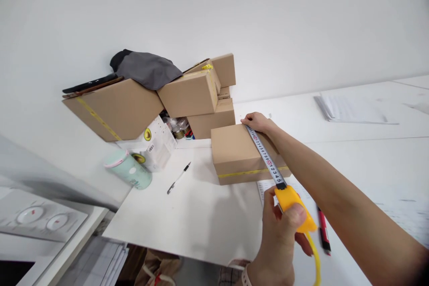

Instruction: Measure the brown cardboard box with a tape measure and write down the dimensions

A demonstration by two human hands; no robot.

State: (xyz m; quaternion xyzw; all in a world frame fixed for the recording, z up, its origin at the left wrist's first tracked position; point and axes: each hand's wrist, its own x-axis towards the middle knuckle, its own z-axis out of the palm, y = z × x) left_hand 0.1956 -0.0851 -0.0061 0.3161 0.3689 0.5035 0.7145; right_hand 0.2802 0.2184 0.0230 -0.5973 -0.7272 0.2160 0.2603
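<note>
My left hand (279,232) grips the yellow case of a tape measure (295,208), thumb on top, at the near side of a closed cardboard box (231,145). The tape's blade is drawn out across the top of that box. At the box's far edge, my right hand (256,120) pinches the blade's end, its fingers pressed together there. My right forearm passes over the right part of the box and hides it. Yellow tape runs along the box's front side. A yellow strap hangs from the case.
Left of the box lie a pen (179,178) and a mint-green cup (129,170). Behind stand stacked cardboard boxes (187,94) with a grey cloth (147,69) on top. A red and black marker (323,231) lies at right; stacked papers (351,109) lie farther back.
</note>
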